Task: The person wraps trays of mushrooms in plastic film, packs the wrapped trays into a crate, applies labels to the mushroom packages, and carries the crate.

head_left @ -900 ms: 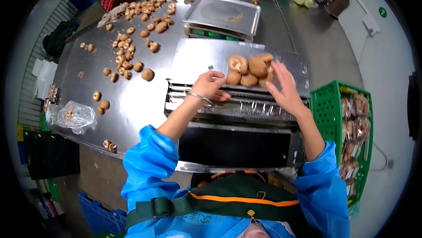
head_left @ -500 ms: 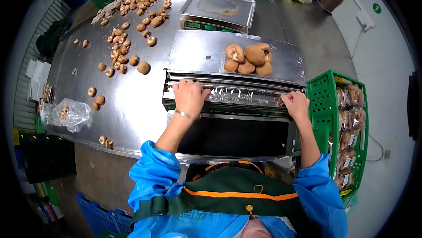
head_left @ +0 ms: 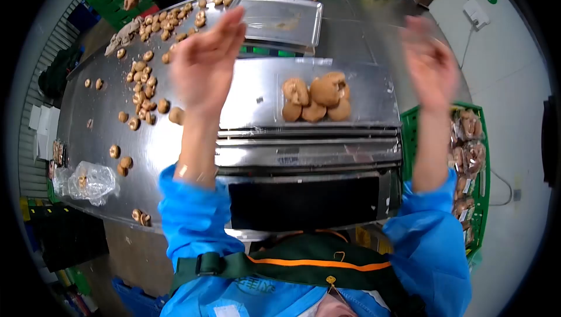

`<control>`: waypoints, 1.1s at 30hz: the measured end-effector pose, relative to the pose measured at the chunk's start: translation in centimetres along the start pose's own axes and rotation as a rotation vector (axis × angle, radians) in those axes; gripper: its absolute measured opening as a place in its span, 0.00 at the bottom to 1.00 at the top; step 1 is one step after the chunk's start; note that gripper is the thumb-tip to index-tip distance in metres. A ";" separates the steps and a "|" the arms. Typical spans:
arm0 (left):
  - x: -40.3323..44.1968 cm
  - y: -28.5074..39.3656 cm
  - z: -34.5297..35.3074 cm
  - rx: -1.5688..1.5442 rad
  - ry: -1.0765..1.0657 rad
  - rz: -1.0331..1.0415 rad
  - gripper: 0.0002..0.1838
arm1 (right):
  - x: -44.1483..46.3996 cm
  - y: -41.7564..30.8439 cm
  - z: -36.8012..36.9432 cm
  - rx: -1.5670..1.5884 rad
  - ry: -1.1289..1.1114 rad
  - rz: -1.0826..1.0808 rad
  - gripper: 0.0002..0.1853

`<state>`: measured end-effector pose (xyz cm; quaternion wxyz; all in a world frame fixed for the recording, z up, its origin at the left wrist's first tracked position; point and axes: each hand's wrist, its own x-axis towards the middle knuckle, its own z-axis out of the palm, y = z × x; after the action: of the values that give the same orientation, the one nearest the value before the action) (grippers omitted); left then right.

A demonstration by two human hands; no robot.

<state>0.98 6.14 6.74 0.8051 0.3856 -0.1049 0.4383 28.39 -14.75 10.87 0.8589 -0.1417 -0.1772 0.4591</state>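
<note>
My left hand (head_left: 204, 62) is raised above the steel table, left of the metal sheet, its fingers pointing up and smeared by motion. On the right, my right hand (head_left: 429, 62) is held up at a similar height, also blurred. Whether either one grips clear film cannot be made out. Between them, large brown mushrooms (head_left: 318, 97) sit grouped on the metal sheet (head_left: 251, 95). In front of that sheet stands the wrapping machine (head_left: 310, 152) with its long rollers, and a black flat panel (head_left: 304, 203) lies nearest my body.
Loose mushrooms (head_left: 143, 92) spread over the table's left side. A metal tray (head_left: 280, 21) tops a scale at the back. A green crate (head_left: 412, 141) of packed mushrooms stands right. A crumpled plastic bag (head_left: 90, 182) lies left. Another person's hand (head_left: 130, 1) shows at the far edge.
Both my hands have left the rollers, rising and reaching forward past the machine. The camera view has shifted slightly. More of the other person's arm shows at the back.
</note>
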 end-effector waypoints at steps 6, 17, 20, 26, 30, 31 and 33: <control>0.4 -12.4 -10.4 1.370 -0.206 -0.416 0.21 | 7.0 10.4 -13.4 -1.566 -0.113 0.380 0.14; -3.5 -4.6 -2.5 0.819 -0.075 -1.034 0.36 | -1.1 6.1 -7.1 -1.049 0.133 0.874 0.35; -8.2 -2.2 1.2 0.646 -0.141 -0.932 0.33 | -6.5 3.6 -5.5 -1.164 0.102 0.958 0.33; -18.5 1.9 2.1 0.327 -0.154 -1.122 0.33 | -18.3 5.0 -3.0 -1.034 0.201 0.906 0.25; -23.4 -1.5 -2.6 0.555 0.173 -1.198 0.15 | -20.2 7.2 -9.0 -1.049 0.308 1.092 0.33; -24.3 -1.8 -2.4 0.570 0.272 -1.109 0.13 | -21.5 7.1 -9.3 -1.068 0.404 1.037 0.33; -25.6 -3.5 -1.3 0.628 0.415 -0.894 0.12 | -24.2 7.2 -9.8 -1.133 0.580 0.887 0.30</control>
<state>-11.68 -10.01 -8.97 0.7626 0.5188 0.3630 0.1324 14.91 -31.98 -5.08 0.4034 -0.7315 -0.0797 0.5439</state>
